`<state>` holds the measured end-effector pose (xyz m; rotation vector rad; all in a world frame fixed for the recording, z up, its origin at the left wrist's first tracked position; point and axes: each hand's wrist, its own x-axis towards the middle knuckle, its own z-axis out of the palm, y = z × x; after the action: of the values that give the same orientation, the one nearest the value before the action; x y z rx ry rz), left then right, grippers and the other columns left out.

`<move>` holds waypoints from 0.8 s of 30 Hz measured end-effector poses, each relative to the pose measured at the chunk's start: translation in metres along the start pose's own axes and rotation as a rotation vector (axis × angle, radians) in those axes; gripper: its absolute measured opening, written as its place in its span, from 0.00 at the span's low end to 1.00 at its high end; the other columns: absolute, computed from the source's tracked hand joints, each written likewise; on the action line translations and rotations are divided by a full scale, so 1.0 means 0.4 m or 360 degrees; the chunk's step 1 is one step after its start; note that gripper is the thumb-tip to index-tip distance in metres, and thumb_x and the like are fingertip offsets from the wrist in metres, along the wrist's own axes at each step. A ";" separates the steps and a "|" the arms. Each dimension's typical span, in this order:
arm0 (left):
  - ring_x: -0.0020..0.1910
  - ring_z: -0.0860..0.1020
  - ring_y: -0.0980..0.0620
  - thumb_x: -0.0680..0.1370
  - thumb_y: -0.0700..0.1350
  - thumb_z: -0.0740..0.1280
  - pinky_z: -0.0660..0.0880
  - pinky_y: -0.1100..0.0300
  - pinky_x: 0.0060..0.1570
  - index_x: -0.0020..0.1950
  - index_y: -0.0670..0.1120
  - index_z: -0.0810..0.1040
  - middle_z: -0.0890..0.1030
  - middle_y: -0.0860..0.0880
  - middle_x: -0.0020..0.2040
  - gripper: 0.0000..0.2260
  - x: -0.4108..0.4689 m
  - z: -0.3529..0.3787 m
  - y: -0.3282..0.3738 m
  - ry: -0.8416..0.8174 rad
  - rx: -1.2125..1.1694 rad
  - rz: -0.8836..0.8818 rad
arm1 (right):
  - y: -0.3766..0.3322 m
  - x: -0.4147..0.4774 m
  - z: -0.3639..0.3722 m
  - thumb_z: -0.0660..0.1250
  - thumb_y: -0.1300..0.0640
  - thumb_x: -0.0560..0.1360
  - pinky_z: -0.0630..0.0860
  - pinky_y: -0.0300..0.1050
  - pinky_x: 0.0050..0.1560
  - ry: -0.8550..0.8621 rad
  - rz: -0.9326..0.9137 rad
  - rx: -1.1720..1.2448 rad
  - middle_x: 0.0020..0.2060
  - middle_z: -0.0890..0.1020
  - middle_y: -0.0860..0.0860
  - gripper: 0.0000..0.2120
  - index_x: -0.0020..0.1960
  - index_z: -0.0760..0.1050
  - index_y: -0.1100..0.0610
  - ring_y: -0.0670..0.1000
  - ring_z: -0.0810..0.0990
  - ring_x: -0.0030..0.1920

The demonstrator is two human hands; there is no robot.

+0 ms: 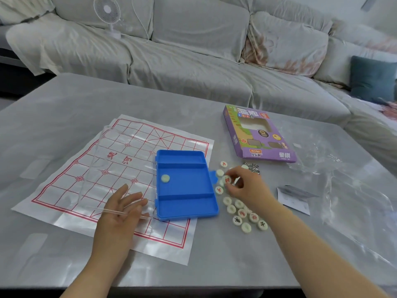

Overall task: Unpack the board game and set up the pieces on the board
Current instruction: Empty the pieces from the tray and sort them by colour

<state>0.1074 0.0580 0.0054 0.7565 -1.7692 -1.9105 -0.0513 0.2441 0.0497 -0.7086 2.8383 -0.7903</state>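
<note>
Pieces (241,212) for the board game lie loose on the grey tabletop (64,100), a cluster of pale round discs at about 4 o'clock from the blue tray (187,201), some showing red or black characters, others blank side up. A few more discs sit at 3 o'clock of the tray, just beside its small latch tab. One blank disc (165,178) rests inside the tray's wide middle compartment, near its left wall.

The right hand (245,186) is over these discs, its fingertips pinching a red-marked piece (227,179) just off the tray's right edge. The left hand (122,211) lies flat and open, fingers spread, seen through the clear lid (120,168) that hinges out from the tray's left side; whether the palm lies under or over the lid I cannot tell.

Tray and lid both sit on the paper board (64,190), a white sheet with a red grid and red characters across its middle, spread at 9 o'clock of the scene.

At 1 o'clock from the tray lies the purple cardboard box (257,136), flat, with a cut-out window. Metal rings (253,167) show just beyond the right hand. At 3 o'clock lie a folded leaflet (294,198) and crumpled clear wrap (348,179).
</note>
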 end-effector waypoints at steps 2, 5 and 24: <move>0.48 0.78 0.48 0.77 0.38 0.60 0.73 0.53 0.53 0.64 0.52 0.66 0.76 0.50 0.55 0.17 -0.003 0.002 0.001 0.0003 0.0038 -0.0003 | 0.080 -0.048 -0.031 0.66 0.61 0.73 0.65 0.31 0.31 0.0036 0.0194 -0.0027 0.33 0.72 0.44 0.08 0.52 0.76 0.57 0.40 0.68 0.31; 0.50 0.77 0.45 0.77 0.38 0.61 0.73 0.52 0.53 0.67 0.50 0.66 0.76 0.49 0.55 0.19 -0.005 0.004 0.004 0.0021 0.0075 0.0007 | 0.160 -0.110 -0.054 0.67 0.62 0.72 0.65 0.27 0.32 0.0092 0.0359 -0.0030 0.34 0.73 0.43 0.08 0.50 0.75 0.54 0.40 0.70 0.30; 0.42 0.77 0.56 0.77 0.42 0.62 0.71 0.56 0.51 0.69 0.50 0.64 0.76 0.48 0.60 0.21 -0.030 0.018 0.017 0.0073 0.0226 0.0021 | 0.202 -0.277 -0.062 0.60 0.49 0.76 0.67 0.37 0.51 -0.0155 0.0168 -0.0478 0.57 0.72 0.45 0.14 0.61 0.73 0.48 0.45 0.73 0.58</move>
<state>0.1117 0.0705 0.0138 0.8283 -1.8920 -1.7594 0.0080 0.3683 0.0275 -0.6045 2.9050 -0.3079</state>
